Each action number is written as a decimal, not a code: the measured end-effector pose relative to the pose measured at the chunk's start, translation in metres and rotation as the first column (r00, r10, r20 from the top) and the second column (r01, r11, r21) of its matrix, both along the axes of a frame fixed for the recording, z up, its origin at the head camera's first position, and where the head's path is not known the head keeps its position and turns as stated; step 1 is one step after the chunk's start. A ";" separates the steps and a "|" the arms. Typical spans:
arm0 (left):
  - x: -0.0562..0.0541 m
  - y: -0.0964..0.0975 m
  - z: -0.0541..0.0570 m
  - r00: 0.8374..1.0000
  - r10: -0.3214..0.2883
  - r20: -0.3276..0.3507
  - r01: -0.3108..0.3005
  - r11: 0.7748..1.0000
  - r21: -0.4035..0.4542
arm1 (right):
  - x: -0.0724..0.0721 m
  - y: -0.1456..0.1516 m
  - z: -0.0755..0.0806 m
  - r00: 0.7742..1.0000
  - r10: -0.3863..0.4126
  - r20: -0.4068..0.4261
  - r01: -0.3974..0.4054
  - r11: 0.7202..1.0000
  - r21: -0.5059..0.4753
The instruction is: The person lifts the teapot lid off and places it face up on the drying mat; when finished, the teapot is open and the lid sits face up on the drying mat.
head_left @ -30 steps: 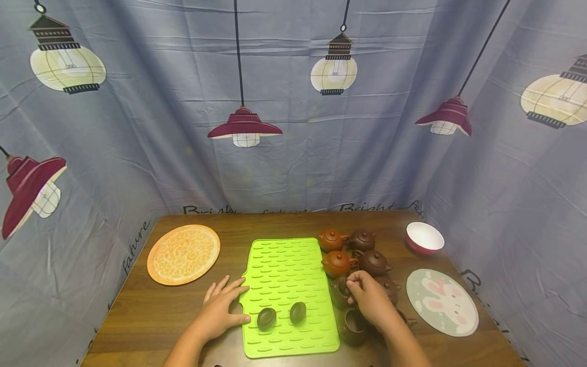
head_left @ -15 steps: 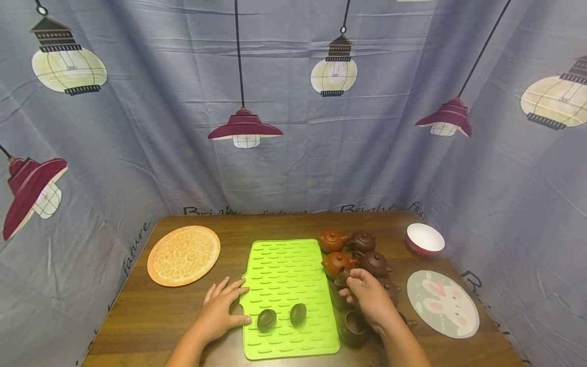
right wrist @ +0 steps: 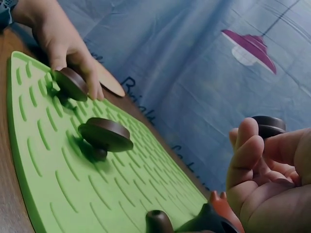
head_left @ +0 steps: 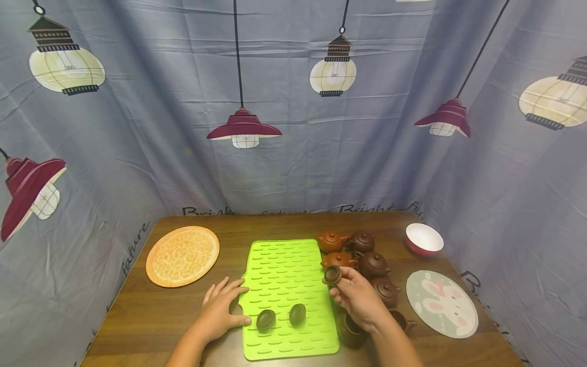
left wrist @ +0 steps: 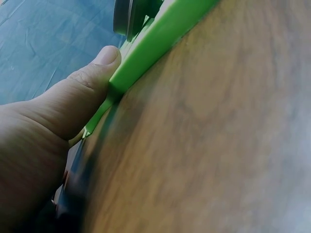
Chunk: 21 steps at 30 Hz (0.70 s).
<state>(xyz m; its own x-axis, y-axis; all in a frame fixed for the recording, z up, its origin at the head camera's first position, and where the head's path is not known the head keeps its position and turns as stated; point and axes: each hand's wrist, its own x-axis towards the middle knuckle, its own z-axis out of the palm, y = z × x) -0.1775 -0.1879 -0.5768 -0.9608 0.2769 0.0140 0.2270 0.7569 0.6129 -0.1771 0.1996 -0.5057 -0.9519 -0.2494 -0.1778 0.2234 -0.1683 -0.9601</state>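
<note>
My right hand (head_left: 362, 300) pinches a small dark brown teapot lid (head_left: 332, 275) above the right edge of a lime green ridged mat (head_left: 284, 280). The hollow underside of this lid faces the head camera. In the right wrist view, thumb and fingertips grip the lid (right wrist: 269, 126) by its edge. Two more dark lids (head_left: 266, 320) (head_left: 297, 314) lie on the mat, tilted on their knobs. My left hand (head_left: 223, 311) rests at the mat's left edge with spread fingers, its thumb touching the rim. Below my right hand stands a lidless brown teapot (head_left: 352, 334), partly hidden.
Lidded teapots in orange (head_left: 331, 241) and brown (head_left: 373, 263) crowd the mat's right side. Another open brown pot (head_left: 401, 320) is partly behind my right forearm. Farther right are a red and white bowl (head_left: 424, 238) and a rabbit placemat (head_left: 442, 304); an orange-slice placemat (head_left: 182, 256) lies left.
My right hand has lifted the lid off a brown teapot and moved it left toward the mat, turning its underside into view. My left hand has stayed in place.
</note>
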 end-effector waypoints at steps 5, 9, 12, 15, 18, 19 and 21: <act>0.002 0.001 -0.002 1.000 0.007 0.005 -0.007 1.000 -0.002 | 0.001 -0.007 -0.002 1.000 0.012 0.000 -0.012 1.000 -0.004; 0.004 0.002 -0.004 1.000 0.012 0.006 -0.012 1.000 0.002 | 0.001 -0.012 -0.004 0.999 0.030 0.009 -0.030 1.000 0.006; 0.004 0.002 -0.004 1.000 0.017 0.001 -0.017 1.000 -0.009 | -0.001 -0.016 -0.004 0.999 0.038 0.011 -0.038 0.999 0.015; 0.003 0.002 -0.004 1.000 0.017 -0.002 -0.017 1.000 -0.020 | -0.004 -0.021 -0.003 0.999 0.037 0.011 -0.037 0.999 0.014; 0.002 0.002 -0.004 1.000 0.014 -0.019 -0.014 1.000 -0.020 | -0.006 -0.026 -0.003 0.999 0.037 0.000 -0.037 0.999 0.016; 0.002 0.002 -0.003 1.000 0.014 -0.020 -0.015 1.000 -0.020 | -0.007 -0.027 -0.003 0.999 0.037 -0.002 -0.037 0.999 0.018; 0.002 0.002 -0.003 0.999 0.016 -0.028 -0.016 1.000 -0.018 | -0.008 -0.031 -0.002 0.999 0.033 -0.006 -0.033 0.999 0.026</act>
<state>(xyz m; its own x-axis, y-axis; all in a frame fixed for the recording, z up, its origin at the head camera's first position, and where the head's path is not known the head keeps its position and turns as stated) -0.1759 -0.1860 -0.5796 -0.9645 0.2618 0.0354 0.2312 0.7718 0.5923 -0.1851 0.1681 -0.5081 -0.9442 -0.2765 -0.1787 0.2225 -0.1361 -0.9654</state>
